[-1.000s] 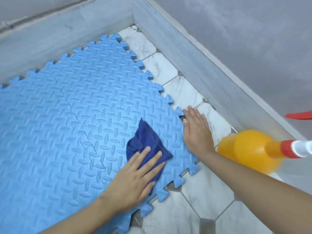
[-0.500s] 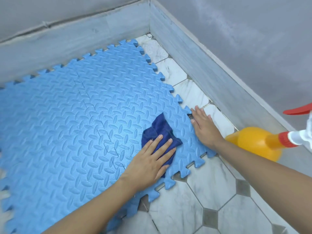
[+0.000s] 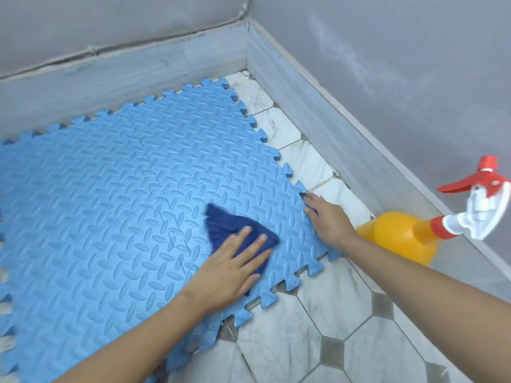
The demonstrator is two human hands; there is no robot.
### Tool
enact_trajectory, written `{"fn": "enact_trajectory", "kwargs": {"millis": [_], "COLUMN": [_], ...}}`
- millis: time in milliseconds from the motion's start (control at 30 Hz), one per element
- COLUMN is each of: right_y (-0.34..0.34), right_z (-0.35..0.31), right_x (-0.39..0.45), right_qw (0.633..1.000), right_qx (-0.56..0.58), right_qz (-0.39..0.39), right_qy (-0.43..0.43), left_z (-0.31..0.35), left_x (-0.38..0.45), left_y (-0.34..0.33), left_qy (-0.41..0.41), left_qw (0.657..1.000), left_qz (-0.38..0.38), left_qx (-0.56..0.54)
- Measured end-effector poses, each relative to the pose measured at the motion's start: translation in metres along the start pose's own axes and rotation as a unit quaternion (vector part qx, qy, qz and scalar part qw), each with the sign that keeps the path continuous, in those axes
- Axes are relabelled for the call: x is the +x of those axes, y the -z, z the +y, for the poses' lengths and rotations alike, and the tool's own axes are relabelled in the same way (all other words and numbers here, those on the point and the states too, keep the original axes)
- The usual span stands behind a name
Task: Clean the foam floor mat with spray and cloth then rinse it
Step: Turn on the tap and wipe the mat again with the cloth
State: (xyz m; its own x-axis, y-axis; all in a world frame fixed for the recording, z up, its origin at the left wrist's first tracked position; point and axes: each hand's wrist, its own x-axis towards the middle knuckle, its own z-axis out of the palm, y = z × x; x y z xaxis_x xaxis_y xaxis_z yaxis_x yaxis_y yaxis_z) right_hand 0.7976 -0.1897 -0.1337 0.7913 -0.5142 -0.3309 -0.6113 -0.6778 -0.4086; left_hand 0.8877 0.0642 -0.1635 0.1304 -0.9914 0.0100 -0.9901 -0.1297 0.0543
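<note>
A: Change since half a second ago: the left hand (image 3: 232,268) and the cloth (image 3: 235,230) have slid a little further onto the mat (image 3: 110,203), away from its near edge. The right hand (image 3: 327,218) has kept to the same spot on the right edge.

B: Hand states?

A: Left hand flat, fingers straight and slightly spread, pressing the dark blue cloth onto the mat. Right hand palm down on the mat's toothed right edge, fingers straight. Its fingertips may overhang onto the floor tiles (image 3: 345,299); the view is blurred there, so I cannot tell.

B: Where does the mat lie?

A: Flat on the tiled floor, its far corner pushed toward the corner where the two walls meet. A strip of bare tile runs between its right edge and the right-hand wall (image 3: 387,78).

B: Spray bottle?

A: The orange bottle (image 3: 401,236), red-and-white trigger, stands on the tiles beside the right-hand wall, just behind the right forearm, off the mat. Neither hand touches it.
</note>
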Motion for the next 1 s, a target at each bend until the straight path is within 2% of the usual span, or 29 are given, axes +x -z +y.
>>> {"fn": "enact_trajectory", "kwargs": {"millis": [67, 167, 233, 333, 467, 633, 700, 833, 1000], "right_y": [0.003, 0.008, 0.006, -0.001, 0.004, -0.007, -0.018, -0.027, -0.02], "right_z": [-0.004, -0.01, -0.009, 0.0, 0.025, 0.061, 0.072, 0.085, 0.071], "right_x": [-0.006, -0.032, -0.063, -0.121, -0.183, -0.231, -0.247, -0.259, -0.248], "right_qw": [1.0, 0.999, 0.996, 0.988, 0.99, 0.985, 0.982, 0.978, 0.981], "right_qx": [-0.01, -0.017, -0.04, -0.074, -0.056, -0.042, -0.041, -0.067, -0.063], "right_qz": [0.0, 0.025, 0.038, 0.064, 0.112, 0.164, 0.165, 0.166, 0.168], "right_qy": [0.007, 0.015, 0.067, 0.123, 0.067, -0.041, -0.087, -0.107, -0.075], "left_z": [0.021, 0.033, 0.033, 0.035, 0.064, 0.145, 0.158, 0.145, 0.123], "left_x": [0.042, 0.078, 0.084, 0.083, 0.075, 0.058, 0.058, 0.07, 0.076], "left_y": [-0.002, -0.001, -0.001, -0.003, 0.005, 0.029, 0.037, 0.04, 0.045], "left_qy": [-0.055, 0.03, 0.084, 0.081, 0.058, -0.053, -0.074, -0.027, 0.016], "left_qw": [0.998, 0.999, 0.995, 0.995, 0.994, 0.99, 0.99, 0.996, 0.998], "left_qz": [-0.017, -0.034, -0.044, -0.046, 0.001, 0.016, 0.013, -0.004, -0.002], "left_qx": [0.021, 0.021, -0.001, -0.031, -0.091, -0.128, -0.121, -0.086, -0.065]}}
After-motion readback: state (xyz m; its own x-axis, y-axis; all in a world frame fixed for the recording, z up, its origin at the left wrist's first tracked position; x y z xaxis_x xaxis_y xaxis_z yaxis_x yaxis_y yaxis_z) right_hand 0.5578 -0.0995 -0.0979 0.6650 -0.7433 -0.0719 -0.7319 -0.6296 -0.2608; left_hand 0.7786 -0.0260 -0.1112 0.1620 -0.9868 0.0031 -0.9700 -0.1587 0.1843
